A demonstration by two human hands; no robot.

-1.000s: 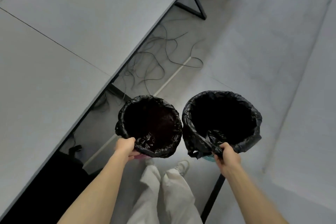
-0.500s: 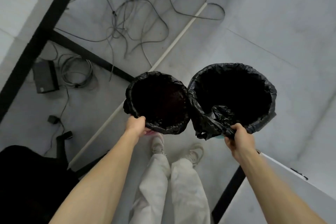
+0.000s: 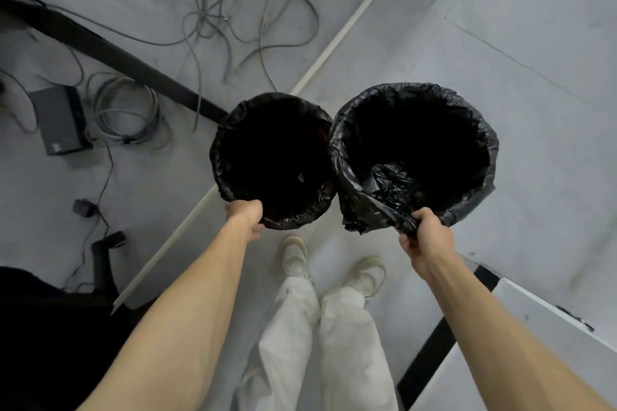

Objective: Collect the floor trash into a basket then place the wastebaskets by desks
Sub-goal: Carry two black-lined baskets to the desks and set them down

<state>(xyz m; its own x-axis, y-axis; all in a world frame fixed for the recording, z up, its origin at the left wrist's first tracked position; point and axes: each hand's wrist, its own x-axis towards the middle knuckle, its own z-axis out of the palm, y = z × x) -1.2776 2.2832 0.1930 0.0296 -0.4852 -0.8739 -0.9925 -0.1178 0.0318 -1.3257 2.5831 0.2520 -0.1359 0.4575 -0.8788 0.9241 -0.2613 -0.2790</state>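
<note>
The left hand (image 3: 245,215) grips the near rim of the left wastebasket (image 3: 217,157), fingers curled round the liner edge. This basket hangs above the floor (image 3: 534,43), with the black desk frame bar (image 3: 133,60) close on its left. Its rim touches the right wastebasket (image 3: 489,133). The right hand (image 3: 425,237) pinches bunched liner at that basket's near rim. Judgement: the left basket lies nearer the desk and should go down first.
</note>
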